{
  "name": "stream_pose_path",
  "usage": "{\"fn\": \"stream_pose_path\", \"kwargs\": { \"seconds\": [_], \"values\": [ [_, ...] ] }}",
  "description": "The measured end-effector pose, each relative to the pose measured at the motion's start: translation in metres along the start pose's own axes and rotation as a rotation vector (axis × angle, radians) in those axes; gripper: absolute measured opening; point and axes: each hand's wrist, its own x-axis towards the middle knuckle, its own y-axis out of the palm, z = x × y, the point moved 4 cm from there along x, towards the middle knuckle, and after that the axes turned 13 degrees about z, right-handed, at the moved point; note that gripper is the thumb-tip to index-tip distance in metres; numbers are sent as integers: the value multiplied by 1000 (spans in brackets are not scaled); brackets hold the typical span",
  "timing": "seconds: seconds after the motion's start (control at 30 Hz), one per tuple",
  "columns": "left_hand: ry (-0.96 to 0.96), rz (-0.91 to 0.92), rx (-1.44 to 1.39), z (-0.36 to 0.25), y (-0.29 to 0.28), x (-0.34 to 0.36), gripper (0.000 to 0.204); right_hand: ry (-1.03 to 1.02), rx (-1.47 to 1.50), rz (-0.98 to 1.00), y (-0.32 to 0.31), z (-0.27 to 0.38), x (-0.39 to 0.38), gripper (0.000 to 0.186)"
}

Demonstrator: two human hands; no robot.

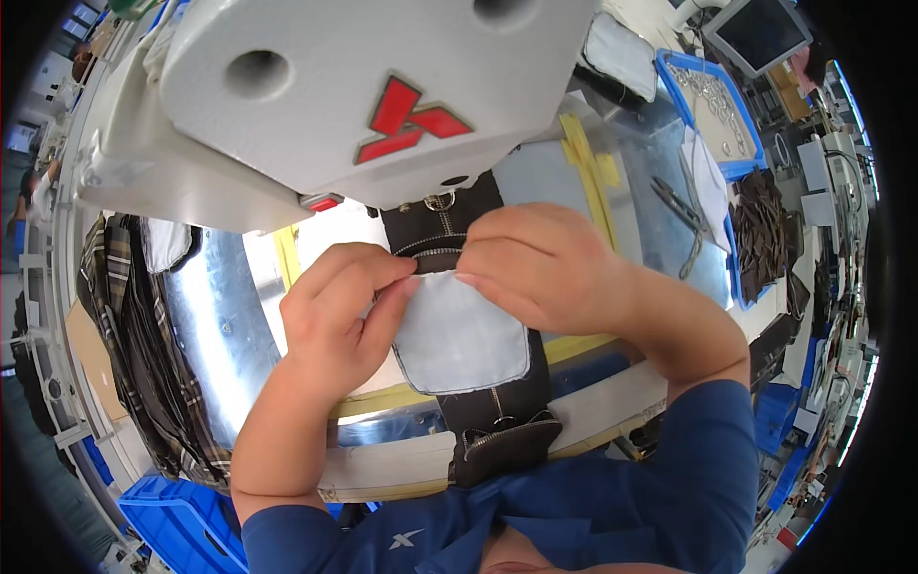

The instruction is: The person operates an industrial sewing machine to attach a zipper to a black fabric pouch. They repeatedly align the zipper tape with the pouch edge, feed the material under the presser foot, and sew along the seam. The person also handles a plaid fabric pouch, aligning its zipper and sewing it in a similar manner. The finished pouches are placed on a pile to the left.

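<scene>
A dark fabric piece (488, 421) with zippers and metal rings lies across the work surface beneath the white sewing machine head (335, 105). A pale blue pocket lining (464, 344) with dark stitched edging rests on it, below a curved zipper (435, 253). My left hand (339, 316) pinches the lining's upper edge at the left end of the zipper with thumb and index finger. My right hand (540, 268) pinches that same edge at the right, fingers bent over the zipper. The exact layers between my fingertips are partly hidden.
Folded plaid and dark fabric (143, 354) lies left, above a blue crate (172, 521). At right are scissors (674, 201), a blue tray of metal parts (708, 105), dark pieces (760, 234) and a monitor (755, 33). Yellow tape (591, 167) strips cross the surface.
</scene>
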Motion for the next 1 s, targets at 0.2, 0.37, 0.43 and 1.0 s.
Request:
{"fn": "stream_pose_path", "kwargs": {
  "seconds": [0.2, 0.37, 0.43, 1.0],
  "values": [
    [25, 15, -5, -3, 3, -1, 20, 68, 138, 26, 6, -5, 0, 21],
    [-154, 52, -388, 3, 7, -5, 16, 78, 190, 19, 4, -4, 0, 19],
    [-224, 88, -535, 9, 7, -8, 15, 72, 209, 20, 4, -3, 0, 19],
    [-289, 108, -428, 3, 14, -5, 12, 125, 285, 45, 7, -7, 1, 19]
  ]
}}
